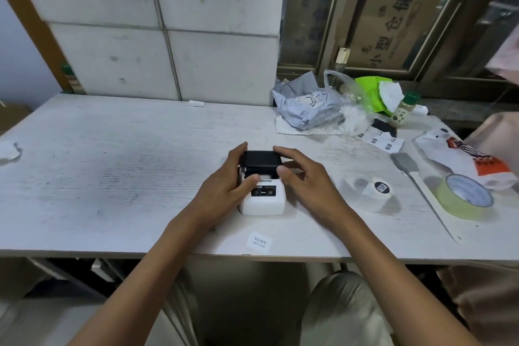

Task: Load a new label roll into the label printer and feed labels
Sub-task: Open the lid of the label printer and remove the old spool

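Observation:
A small white label printer (262,202) with a black lid (261,159) sits mid-table, near the front edge. The lid stands partly raised, and white label paper shows in the slot under it. My left hand (224,185) grips the printer's left side, with the thumb resting by the slot. My right hand (306,177) curls over the lid's right side, thumb near the front corner. A white label roll (377,188) lies on the table to the right of the printer, apart from both hands. A loose printed label (259,241) lies by the front edge.
A roll of pale green tape (464,199) and a grey-headed spatula (407,164) lie at the right. Crumpled bags (306,104), a spice bottle (403,112), barcode labels (382,140) and a printed pouch (463,157) crowd the back right. Crumpled paper (8,150) lies far left.

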